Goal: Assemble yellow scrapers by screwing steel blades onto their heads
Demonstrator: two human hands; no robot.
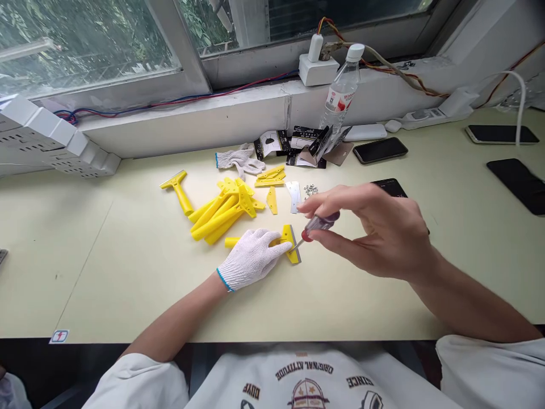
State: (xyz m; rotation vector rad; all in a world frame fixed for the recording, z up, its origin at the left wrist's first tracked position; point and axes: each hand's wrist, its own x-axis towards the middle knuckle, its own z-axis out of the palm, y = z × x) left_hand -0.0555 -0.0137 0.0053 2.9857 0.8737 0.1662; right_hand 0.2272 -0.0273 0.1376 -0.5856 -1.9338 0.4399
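My left hand (251, 258), in a white knitted glove, is closed on a yellow scraper (290, 234) and presses it to the table. A metal blade edge shows along the scraper's head. My bare right hand (378, 233) pinches the clear, red-collared handle of a screwdriver (319, 222), whose tip meets the scraper head. Beyond my left hand lies a pile of yellow scraper handles (221, 213). Loose yellow head plates (271, 177), another single plate (272, 200), flat metal blades (293, 196) and small screws (310, 190) lie farther back. One scraper with a blade (177, 190) rests at the left.
A spare glove (242, 161), black card packaging (306, 146) and a plastic bottle (342, 91) stand along the back ledge. Several phones, such as this black one (380, 150), lie to the right. White boxes (51, 136) are at the far left. The table's front edge (221, 342) is near my body.
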